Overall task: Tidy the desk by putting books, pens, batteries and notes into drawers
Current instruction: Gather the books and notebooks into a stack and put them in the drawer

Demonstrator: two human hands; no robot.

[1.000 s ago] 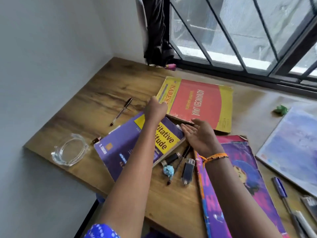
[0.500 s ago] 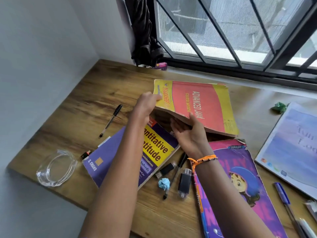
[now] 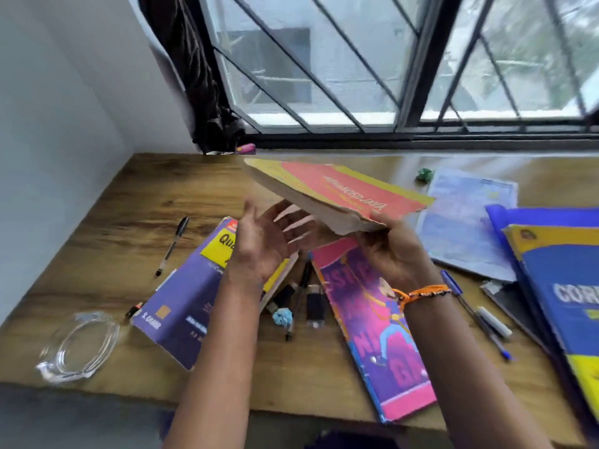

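The red-and-yellow book [image 3: 337, 192] is lifted off the desk [image 3: 129, 205], tilted, hanging over the middle toward the window edge. Right hand [image 3: 393, 251] clamps its near corner, thumb on the cover, fingers underneath. Left hand [image 3: 269, 244] is spread apart, palm up, just under the page edge & holding nothing. Thick paperback w/ worn soft covers: probably heavy-ish, floppy, so one corner pinch looks weak & pages may sag or fan. Better to bring the left palm flat under the spine side. The purple book [image 3: 184, 303] lies toward the left front edge, the pink book [image 3: 379, 332] at the front edge.
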